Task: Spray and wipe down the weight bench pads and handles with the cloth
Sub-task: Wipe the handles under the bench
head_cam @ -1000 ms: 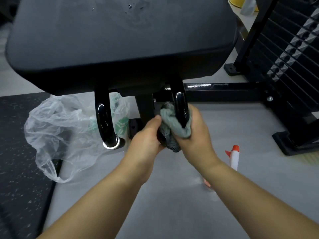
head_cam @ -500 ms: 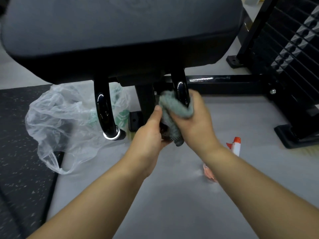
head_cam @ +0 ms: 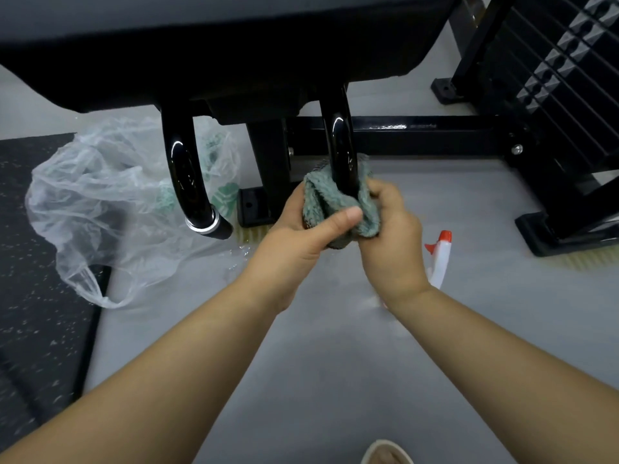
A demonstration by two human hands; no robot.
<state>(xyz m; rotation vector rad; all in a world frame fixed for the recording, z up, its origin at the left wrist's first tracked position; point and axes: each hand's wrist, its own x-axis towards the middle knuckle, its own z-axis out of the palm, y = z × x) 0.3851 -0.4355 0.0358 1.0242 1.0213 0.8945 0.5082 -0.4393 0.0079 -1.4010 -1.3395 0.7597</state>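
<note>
A grey-green cloth [head_cam: 335, 202] is wrapped round the lower end of a glossy black curved handle [head_cam: 340, 152] at the centre of the frame. The handle comes down from under the black bench pad [head_cam: 234, 45] that fills the top of the frame. The cloth is gripped from both sides. The left hand [head_cam: 298, 239] is clenched on it from the lower left, with the thumb [head_cam: 346, 217] pressed across the front of the fabric. The right hand [head_cam: 395, 236] is clenched on it from the right, its fingers [head_cam: 380, 192] curled round the far side. The handle's tip is hidden inside the bundle.

A second handle [head_cam: 186, 175] of the same shape is seen bare, left of centre, ending in a silver ring. Behind it a crumpled clear plastic bag [head_cam: 100, 212] is spread on the grey floor [head_cam: 335, 363], partly over a speckled black mat [head_cam: 33, 296] at the left edge. A white spray bottle [head_cam: 439, 262] with a red nozzle is seen on the floor just right of the right wrist, partly hidden by it. A black weight stack [head_cam: 562, 68] is seen at the upper right, and a black beam [head_cam: 418, 130] runs from beneath the pad toward it.
</note>
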